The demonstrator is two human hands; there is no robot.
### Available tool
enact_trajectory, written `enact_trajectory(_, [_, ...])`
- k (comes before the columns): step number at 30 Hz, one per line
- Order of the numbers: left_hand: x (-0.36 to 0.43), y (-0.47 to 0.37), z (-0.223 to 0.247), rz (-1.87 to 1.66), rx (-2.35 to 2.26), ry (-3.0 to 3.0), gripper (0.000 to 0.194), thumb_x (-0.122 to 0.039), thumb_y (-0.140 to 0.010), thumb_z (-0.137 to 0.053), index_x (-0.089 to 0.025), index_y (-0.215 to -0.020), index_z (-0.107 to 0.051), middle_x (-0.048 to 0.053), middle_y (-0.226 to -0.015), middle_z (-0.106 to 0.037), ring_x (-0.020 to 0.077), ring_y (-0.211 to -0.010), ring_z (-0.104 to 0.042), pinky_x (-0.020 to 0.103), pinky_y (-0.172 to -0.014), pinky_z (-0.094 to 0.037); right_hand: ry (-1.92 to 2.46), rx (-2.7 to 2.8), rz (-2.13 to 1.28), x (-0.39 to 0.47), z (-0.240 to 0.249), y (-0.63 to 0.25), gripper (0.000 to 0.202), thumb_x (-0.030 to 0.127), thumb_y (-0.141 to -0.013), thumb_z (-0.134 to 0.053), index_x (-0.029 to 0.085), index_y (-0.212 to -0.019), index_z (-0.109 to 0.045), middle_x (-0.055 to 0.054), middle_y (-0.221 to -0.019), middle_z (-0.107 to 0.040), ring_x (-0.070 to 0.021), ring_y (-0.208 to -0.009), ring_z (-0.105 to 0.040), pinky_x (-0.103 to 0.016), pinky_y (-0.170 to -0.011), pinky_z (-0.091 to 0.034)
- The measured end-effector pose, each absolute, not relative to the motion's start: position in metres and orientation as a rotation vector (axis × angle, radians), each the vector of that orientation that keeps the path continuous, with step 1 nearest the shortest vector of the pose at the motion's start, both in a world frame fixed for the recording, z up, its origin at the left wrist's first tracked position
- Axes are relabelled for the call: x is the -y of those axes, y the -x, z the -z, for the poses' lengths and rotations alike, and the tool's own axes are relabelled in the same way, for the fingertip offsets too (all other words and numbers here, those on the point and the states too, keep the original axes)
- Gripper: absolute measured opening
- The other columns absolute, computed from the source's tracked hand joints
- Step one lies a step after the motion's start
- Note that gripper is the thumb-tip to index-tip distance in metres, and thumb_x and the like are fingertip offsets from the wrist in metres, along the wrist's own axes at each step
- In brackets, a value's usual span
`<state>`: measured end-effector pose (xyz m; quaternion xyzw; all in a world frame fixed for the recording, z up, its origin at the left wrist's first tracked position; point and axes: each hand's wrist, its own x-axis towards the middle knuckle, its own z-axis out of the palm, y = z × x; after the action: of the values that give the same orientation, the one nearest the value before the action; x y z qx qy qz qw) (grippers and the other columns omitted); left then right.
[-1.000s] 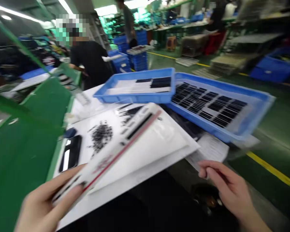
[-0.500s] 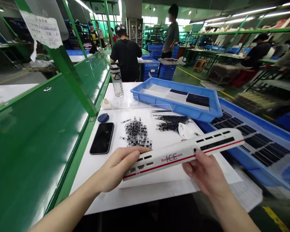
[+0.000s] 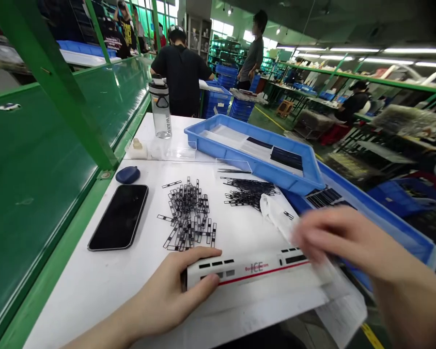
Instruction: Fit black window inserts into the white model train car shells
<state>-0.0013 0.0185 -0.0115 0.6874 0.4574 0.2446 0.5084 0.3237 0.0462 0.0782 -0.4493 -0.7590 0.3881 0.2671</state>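
Note:
A white model train car shell (image 3: 257, 267) with a red stripe and "ICE Bordrestaurant" lettering is at the front of the white table. My left hand (image 3: 178, 286) grips its left end, fingers on top and thumb across the side windows. Above the right end is my right hand (image 3: 345, 237), smeared by motion, so its fingers cannot be read; it covers part of the shell. Beyond the shell lies a loose heap of small black window-shaped frames (image 3: 189, 213). Thin black strips (image 3: 249, 191) are piled further right, with a crumpled white cloth (image 3: 276, 215) beside them.
A black phone (image 3: 119, 218), dark blue round case (image 3: 128, 174) and water bottle (image 3: 161, 109) stand along the left side. Blue trays (image 3: 218, 150) with black strips line the right. A green post (image 3: 65, 92) rises at left. A person (image 3: 179, 72) sits ahead.
My right hand has let go of the shell's right part and risen to the right. The shell has come down toward the table, still in my left hand. The view has shifted.

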Motion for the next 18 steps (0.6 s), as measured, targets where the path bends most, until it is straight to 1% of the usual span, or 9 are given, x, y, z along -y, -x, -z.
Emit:
enact_trajectory(1, [-0.017,0.002,0.013,-0.600,-1.126,-1.682,0.042,-0.051,-0.099,-0.062,-0.028,-0.134,-0.069,0.008,-0.138,-0.074,0.0327,-0.130,-0.067,0.045,-0.113,-0.053,1.197,2.233,-0.895,-0.072,-0.079,-0.306,0.026,0.043,-0.099,-0.069,0.023,-0.090,-0.083,-0.003,-0.066,-0.073,-0.0160,-0.056,-0.069,-0.026,-0.053,-0.053])
enact_trajectory(2, [-0.015,0.002,0.014,-0.618,-1.141,-1.693,0.041,-0.049,-0.098,-0.062,-0.030,-0.134,-0.068,0.006,-0.138,-0.073,0.0320,-0.131,-0.066,0.045,-0.114,-0.051,1.122,2.415,-0.743,-0.097,-0.074,-0.288,0.022,0.036,-0.101,-0.066,0.021,-0.100,-0.082,-0.007,-0.087,-0.080,-0.0178,-0.073,-0.074,-0.028,-0.064,-0.057])
enact_trajectory(3, [-0.013,0.003,0.014,-0.641,-1.149,-1.699,0.040,-0.046,-0.097,-0.062,-0.031,-0.135,-0.067,0.005,-0.139,-0.073,0.0310,-0.130,-0.066,0.043,-0.114,-0.051,0.966,2.593,-0.644,-0.119,-0.066,-0.272,0.022,0.029,-0.103,-0.063,0.018,-0.106,-0.081,-0.009,-0.097,-0.080,-0.0193,-0.083,-0.075,-0.030,-0.072,-0.058])
enact_trajectory(5, [-0.011,0.003,0.015,-0.675,-1.143,-1.716,0.041,-0.036,-0.095,-0.061,-0.034,-0.136,-0.064,0.002,-0.139,-0.072,0.0291,-0.127,-0.067,0.039,-0.108,-0.054,0.771,2.754,-0.666,-0.151,-0.041,-0.248,0.016,0.022,-0.098,-0.070,0.020,-0.107,-0.082,-0.007,-0.104,-0.079,-0.0193,-0.092,-0.074,-0.032,-0.085,-0.058])
enact_trajectory(8, [-0.014,0.004,0.015,-0.657,-1.061,-1.773,0.046,-0.024,-0.089,-0.060,-0.032,-0.135,-0.061,0.003,-0.133,-0.074,0.0279,-0.117,-0.071,0.032,-0.088,-0.061,0.596,2.849,-0.687,-0.169,-0.003,-0.235,0.017,0.019,-0.091,-0.077,0.023,-0.106,-0.083,-0.006,-0.107,-0.077,-0.0200,-0.093,-0.072,-0.033,-0.087,-0.057])
enact_trajectory(10, [-0.018,0.005,0.016,-0.639,-0.979,-1.813,0.048,-0.018,-0.086,-0.061,-0.030,-0.133,-0.059,0.003,-0.127,-0.075,0.0264,-0.109,-0.074,0.030,-0.082,-0.062,0.536,2.854,-0.659,-0.170,0.010,-0.237,0.014,0.022,-0.093,-0.075,0.023,-0.106,-0.083,-0.007,-0.106,-0.076,-0.0205,-0.093,-0.071,-0.034,-0.086,-0.056])
enact_trajectory(13, [-0.023,0.005,0.019,-0.636,-0.901,-1.843,0.050,-0.015,-0.083,-0.065,-0.030,-0.130,-0.059,0.002,-0.121,-0.077,0.0239,-0.104,-0.075,0.028,-0.085,-0.062,0.462,2.844,-0.606,-0.168,0.015,-0.245,0.016,0.025,-0.100,-0.067,0.023,-0.103,-0.083,-0.006,-0.105,-0.077,-0.0198,-0.093,-0.070,-0.032,-0.083,-0.054])
enact_trajectory(16, [-0.025,0.004,0.019,-0.652,-0.909,-1.840,0.049,-0.017,-0.085,-0.068,-0.030,-0.132,-0.060,0.001,-0.123,-0.077,0.0231,-0.107,-0.075,0.027,-0.091,-0.061,0.402,2.848,-0.537,-0.166,0.015,-0.249,0.022,0.029,-0.105,-0.061,0.023,-0.100,-0.082,-0.006,-0.105,-0.079,-0.0196,-0.092,-0.070,-0.032,-0.081,-0.052])
enact_trajectory(18, [-0.027,0.003,0.017,-0.651,-0.921,-1.830,0.047,-0.018,-0.087,-0.068,-0.030,-0.132,-0.061,0.001,-0.123,-0.077,0.0231,-0.107,-0.075,0.027,-0.091,-0.062,0.395,2.854,-0.488,-0.166,0.016,-0.250,0.025,0.030,-0.107,-0.058,0.023,-0.099,-0.081,-0.007,-0.107,-0.079,-0.0201,-0.092,-0.070,-0.033,-0.081,-0.052])
